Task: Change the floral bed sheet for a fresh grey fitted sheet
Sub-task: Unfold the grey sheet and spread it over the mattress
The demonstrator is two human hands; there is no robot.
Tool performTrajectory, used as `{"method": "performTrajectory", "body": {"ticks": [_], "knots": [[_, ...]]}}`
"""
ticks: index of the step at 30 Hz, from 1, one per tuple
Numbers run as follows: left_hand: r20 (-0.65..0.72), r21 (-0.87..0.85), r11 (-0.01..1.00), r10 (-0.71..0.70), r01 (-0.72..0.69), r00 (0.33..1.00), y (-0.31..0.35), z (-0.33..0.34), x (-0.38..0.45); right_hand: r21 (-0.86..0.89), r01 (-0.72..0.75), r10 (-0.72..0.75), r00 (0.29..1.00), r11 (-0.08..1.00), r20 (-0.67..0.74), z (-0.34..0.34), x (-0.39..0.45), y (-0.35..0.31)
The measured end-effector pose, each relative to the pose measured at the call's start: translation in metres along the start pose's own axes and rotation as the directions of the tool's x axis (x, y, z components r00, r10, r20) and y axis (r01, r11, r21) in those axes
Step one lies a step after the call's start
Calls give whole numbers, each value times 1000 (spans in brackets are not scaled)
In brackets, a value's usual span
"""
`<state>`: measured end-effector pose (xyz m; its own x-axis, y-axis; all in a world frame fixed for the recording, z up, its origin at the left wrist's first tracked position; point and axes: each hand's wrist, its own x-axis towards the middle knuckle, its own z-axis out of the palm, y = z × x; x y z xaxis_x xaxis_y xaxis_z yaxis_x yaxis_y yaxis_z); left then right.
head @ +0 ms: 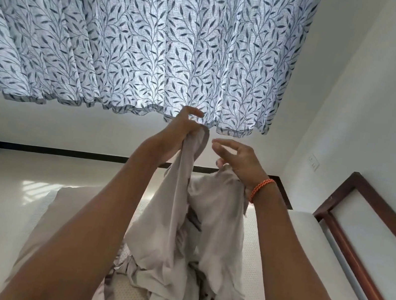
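the left hand (181,131) is raised high in front of the curtain (137,35) and its fingers are curled tight around a bunch of the grey sheet (204,229). from this fist the cloth hangs down in a long fold to a loose pile on the mattress (274,280). i think the hand holds it so high to let the weight of the cloth open the folds, so that an edge or a corner can be found.

the right hand (236,166) is just beside the left, a little lower. its fingers are spread and half bent, and only the lower fingers seem to touch the top of a 2nd fold; i cannot tell if they really pinch it. it looks like a hand which is searching along the hem. an orange band (261,189) is on this wrist.

the mattress is bare and white, so the floral sheet is probably already off; it is not in view. a pillow (69,207) lies at the left, and the wooden frame (359,242) runs along the right side.
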<state>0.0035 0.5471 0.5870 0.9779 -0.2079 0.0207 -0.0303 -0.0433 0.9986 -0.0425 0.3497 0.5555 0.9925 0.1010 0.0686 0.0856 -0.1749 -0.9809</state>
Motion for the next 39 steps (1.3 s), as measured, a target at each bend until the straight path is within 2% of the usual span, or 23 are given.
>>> {"method": "performTrajectory", "body": {"ticks": [3, 7, 9, 11, 15, 17, 18, 19, 21, 23, 24, 25, 27, 28, 29, 30, 33, 37, 39], "knots": [[32, 380, 921, 85, -91, 996, -4, 12, 3, -85, -88, 78, 990, 992, -117, -2, 2, 6], [186, 562, 801, 120, -205, 975, -19, 29, 8, -291, -182, 153, 981, 939, -120, -11, -4, 15], [185, 604, 773, 100, -193, 978, -28, 41, 8, -526, -276, 240, 961, 804, -137, -19, -11, 17], [174, 602, 774, 113, -196, 978, -37, 56, 9, -720, -358, 361, 919, 594, -160, -27, -25, 22], [177, 586, 753, 242, -300, 954, -55, 99, 15, -820, -474, 576, 785, 320, -229, -51, -72, 68], [180, 563, 759, 273, -326, 945, -63, 124, 19, -838, -501, 587, 753, 219, -297, -66, -98, 88], [177, 547, 773, 269, -322, 947, -66, 138, 20, -819, -534, 549, 757, 209, -354, -76, -109, 96], [174, 538, 779, 272, -323, 946, -67, 154, 19, -776, -590, 493, 756, 226, -431, -90, -121, 104], [193, 553, 760, 280, -340, 940, -68, 184, 14, -619, -702, 386, 711, 351, -587, -120, -142, 117], [251, 571, 725, 293, -386, 922, -66, 214, 8, -402, -759, 285, 592, 512, -754, -151, -171, 122], [277, 574, 712, 296, -404, 914, -63, 229, 3, -304, -763, 229, 503, 570, -834, -167, -186, 121], [297, 567, 713, 291, -413, 909, -60, 243, 0, -205, -762, 168, 380, 614, -910, -181, -201, 118], [310, 545, 728, 287, -417, 906, -48, 268, -8, -4, -711, 71, 75, 703, -995, -213, -229, 113], [296, 533, 741, 288, -408, 911, -44, 281, -11, 60, -665, 33, -53, 745, -998, -230, -242, 111], [287, 523, 750, 294, -406, 912, -40, 296, -13, 96, -619, 4, -150, 780, -989, -250, -254, 112], [273, 517, 757, 296, -399, 915, -37, 311, -15, 110, -575, -18, -212, 811, -977, -268, -266, 113], [218, 523, 767, 302, -372, 928, -32, 362, -11, 108, -495, -52, -298, 862, -953, -325, -302, 114], [188, 535, 756, 329, -377, 925, -30, 451, -14, 120, -454, -38, -324, 883, -945, -407, -349, 129], [190, 540, 749, 337, -385, 922, -34, 503, -15, 103, -384, -31, -327, 918, -945, -445, -368, 146]]}}
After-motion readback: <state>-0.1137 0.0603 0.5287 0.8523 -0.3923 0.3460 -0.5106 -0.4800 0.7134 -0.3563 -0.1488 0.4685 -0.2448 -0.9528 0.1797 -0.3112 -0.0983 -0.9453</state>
